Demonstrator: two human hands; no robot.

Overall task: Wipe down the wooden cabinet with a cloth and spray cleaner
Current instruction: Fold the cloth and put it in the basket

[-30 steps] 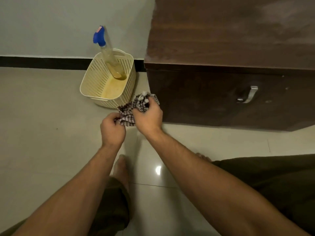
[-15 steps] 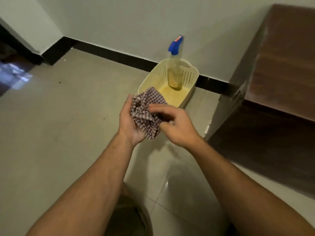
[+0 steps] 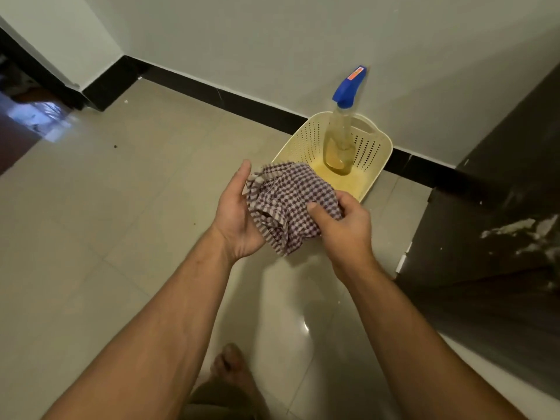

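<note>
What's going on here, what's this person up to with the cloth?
A person holds a bunched checked cloth in both hands above the floor. The right hand pinches it, thumb on top; the left hand cradles it, fingers hidden. The spray bottle stands untouched in a cream basket by the wall; the wooden cabinet is to the right.

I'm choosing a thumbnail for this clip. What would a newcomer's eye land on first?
First, the checked cloth bunched at the centre, lying against the left hand and gripped by the right hand. Just behind it, a blue-headed spray bottle stands in a cream basket by the wall. The dark cabinet fills the right edge.
</note>
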